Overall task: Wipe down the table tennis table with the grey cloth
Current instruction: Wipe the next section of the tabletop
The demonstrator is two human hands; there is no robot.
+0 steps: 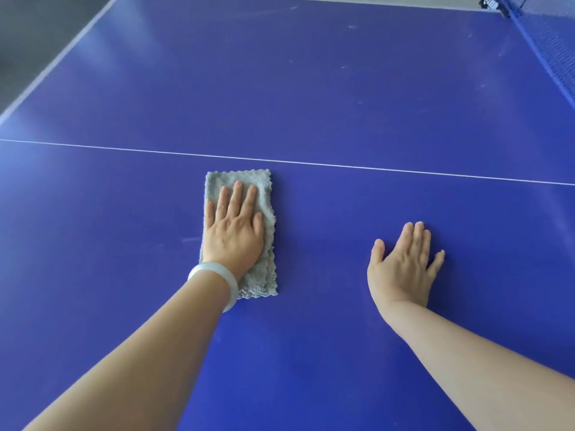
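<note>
Pressing flat on the grey cloth (263, 275), the left hand (233, 228) lies palm down with its fingers straight and slightly spread, gripping nothing; a pale bracelet (217, 284) sits at its wrist. The cloth is a long folded rectangle on the table tennis table (311, 88), on the near side of the white line (311, 164), its far short edge close to that line but not touching it. Its long axis runs across the line, in step with the forearm, so I judge that a forward push would carry it over the line and a sideways sweep would wipe a broad band alongside it. Further right, also on the near side and set farther back from the line, the right hand (401, 265) rests flat on bare blue, fingers straight, well apart from the cloth. Beyond the line at far right stands the net (547, 35).
</note>
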